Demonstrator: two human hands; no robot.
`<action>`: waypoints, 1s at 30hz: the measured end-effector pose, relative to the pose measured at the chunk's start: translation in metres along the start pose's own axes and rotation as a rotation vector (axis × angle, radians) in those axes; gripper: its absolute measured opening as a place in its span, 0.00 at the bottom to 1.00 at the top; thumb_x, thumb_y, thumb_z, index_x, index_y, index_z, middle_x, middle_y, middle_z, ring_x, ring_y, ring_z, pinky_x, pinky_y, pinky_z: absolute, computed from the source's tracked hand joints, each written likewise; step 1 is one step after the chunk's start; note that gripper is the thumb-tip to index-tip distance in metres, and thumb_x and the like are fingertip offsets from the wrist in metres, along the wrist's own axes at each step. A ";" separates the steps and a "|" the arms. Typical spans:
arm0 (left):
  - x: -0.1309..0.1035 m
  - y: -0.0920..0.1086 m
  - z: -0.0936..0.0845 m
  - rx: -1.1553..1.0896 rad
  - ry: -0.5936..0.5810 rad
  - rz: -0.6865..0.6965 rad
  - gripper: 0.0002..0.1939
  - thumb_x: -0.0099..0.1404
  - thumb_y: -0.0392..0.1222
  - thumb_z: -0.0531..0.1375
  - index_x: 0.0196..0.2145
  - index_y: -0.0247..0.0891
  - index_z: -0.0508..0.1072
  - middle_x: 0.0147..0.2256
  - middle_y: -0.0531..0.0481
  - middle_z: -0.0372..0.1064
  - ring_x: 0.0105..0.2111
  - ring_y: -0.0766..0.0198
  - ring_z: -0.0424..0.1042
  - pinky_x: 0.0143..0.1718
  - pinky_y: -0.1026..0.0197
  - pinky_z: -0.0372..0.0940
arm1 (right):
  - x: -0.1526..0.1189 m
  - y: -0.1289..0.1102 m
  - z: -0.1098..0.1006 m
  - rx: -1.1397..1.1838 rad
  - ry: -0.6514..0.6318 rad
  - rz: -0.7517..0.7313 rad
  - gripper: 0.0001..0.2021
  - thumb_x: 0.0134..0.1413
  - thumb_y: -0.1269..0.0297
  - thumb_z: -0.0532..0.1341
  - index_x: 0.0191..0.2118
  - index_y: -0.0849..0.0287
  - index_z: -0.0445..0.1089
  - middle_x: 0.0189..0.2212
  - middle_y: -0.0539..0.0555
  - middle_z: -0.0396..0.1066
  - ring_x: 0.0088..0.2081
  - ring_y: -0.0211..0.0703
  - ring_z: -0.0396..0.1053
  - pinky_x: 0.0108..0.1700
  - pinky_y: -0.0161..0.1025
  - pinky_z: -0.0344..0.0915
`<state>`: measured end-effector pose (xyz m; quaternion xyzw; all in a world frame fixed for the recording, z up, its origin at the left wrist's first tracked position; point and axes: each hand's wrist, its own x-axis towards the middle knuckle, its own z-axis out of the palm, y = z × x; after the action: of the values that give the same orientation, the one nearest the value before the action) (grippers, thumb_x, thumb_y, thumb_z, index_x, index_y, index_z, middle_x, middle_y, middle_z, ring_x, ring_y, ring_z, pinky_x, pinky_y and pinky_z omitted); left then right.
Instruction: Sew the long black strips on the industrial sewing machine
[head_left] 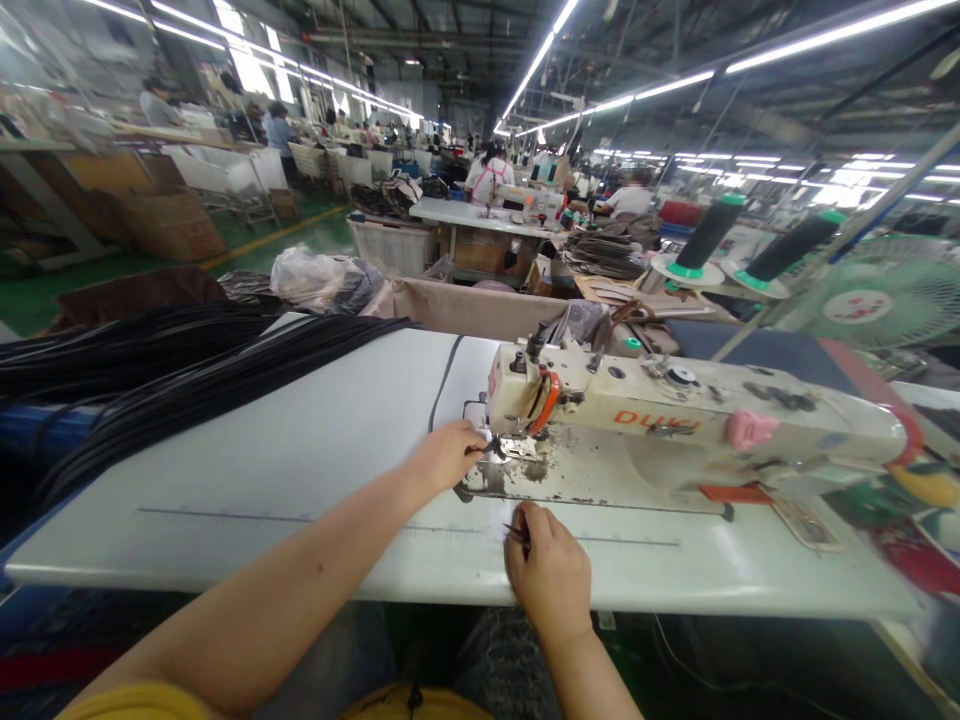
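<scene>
My left hand (451,455) is at the needle end of the sewing machine (600,400), its fingers pinched on a small dark piece beside the presser foot (496,447). A thin black strip (445,383) lies on the table behind that hand; whether it joins the pinched piece is hidden. Near the table's front edge, my right hand (551,570) is closed round a pair of thread snips (516,534), whose dark pointed tips stick out to the left. Most of the snips is covered by the fingers.
A thick bundle of black strips (202,375) drapes over the left of the white table (300,470). A ruler scale (225,516) runs along its front. Thread cones (705,235) and a fan (862,300) stand at right. Other people work further back.
</scene>
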<state>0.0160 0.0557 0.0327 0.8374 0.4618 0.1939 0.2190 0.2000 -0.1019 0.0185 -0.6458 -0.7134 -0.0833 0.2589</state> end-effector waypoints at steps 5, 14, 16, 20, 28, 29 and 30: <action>-0.010 0.020 0.000 0.025 -0.033 -0.078 0.11 0.66 0.38 0.61 0.43 0.40 0.80 0.45 0.46 0.73 0.39 0.61 0.75 0.48 0.59 0.71 | 0.000 0.000 0.002 0.002 0.006 0.004 0.10 0.56 0.73 0.56 0.42 0.57 0.69 0.30 0.51 0.71 0.31 0.43 0.66 0.34 0.38 0.55; -0.020 0.074 0.005 0.034 -0.149 -0.216 0.14 0.66 0.42 0.59 0.45 0.31 0.76 0.48 0.35 0.70 0.43 0.53 0.74 0.49 0.57 0.71 | 0.000 0.002 0.003 0.070 0.032 0.038 0.10 0.57 0.72 0.55 0.43 0.57 0.70 0.30 0.51 0.73 0.31 0.43 0.69 0.35 0.38 0.58; -0.020 0.078 0.002 0.083 -0.149 -0.209 0.13 0.65 0.39 0.58 0.44 0.31 0.75 0.48 0.34 0.70 0.45 0.51 0.74 0.52 0.55 0.69 | -0.001 0.003 0.003 0.105 0.048 0.046 0.10 0.58 0.71 0.55 0.44 0.58 0.70 0.30 0.51 0.74 0.31 0.43 0.70 0.36 0.37 0.59; -0.027 0.082 -0.003 0.177 -0.202 -0.175 0.14 0.64 0.35 0.56 0.47 0.32 0.72 0.49 0.33 0.69 0.44 0.50 0.75 0.49 0.54 0.70 | -0.002 0.005 0.003 0.172 0.062 0.069 0.09 0.63 0.68 0.55 0.44 0.58 0.71 0.33 0.53 0.76 0.33 0.43 0.72 0.37 0.37 0.62; -0.053 0.094 -0.007 0.235 -0.334 -0.085 0.25 0.60 0.37 0.65 0.54 0.31 0.67 0.53 0.32 0.65 0.43 0.49 0.76 0.46 0.51 0.72 | 0.001 0.013 -0.010 0.476 -0.007 0.143 0.11 0.64 0.66 0.53 0.44 0.57 0.73 0.36 0.55 0.78 0.38 0.44 0.75 0.42 0.38 0.68; -0.054 0.094 -0.007 0.238 -0.309 -0.057 0.25 0.58 0.38 0.68 0.52 0.32 0.68 0.52 0.33 0.65 0.45 0.47 0.75 0.49 0.50 0.71 | 0.000 0.015 -0.013 0.532 -0.042 0.165 0.11 0.63 0.66 0.54 0.44 0.56 0.73 0.35 0.54 0.78 0.37 0.44 0.74 0.40 0.38 0.68; -0.056 0.093 -0.006 0.246 -0.273 -0.021 0.24 0.57 0.40 0.69 0.50 0.33 0.69 0.51 0.34 0.66 0.48 0.46 0.74 0.52 0.48 0.70 | -0.001 0.016 -0.017 0.583 -0.075 0.192 0.10 0.63 0.65 0.55 0.44 0.56 0.74 0.33 0.53 0.77 0.35 0.43 0.73 0.39 0.37 0.68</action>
<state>0.0488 -0.0357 0.0817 0.8715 0.4567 0.0179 0.1775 0.2201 -0.1077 0.0293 -0.6114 -0.6521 0.1736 0.4134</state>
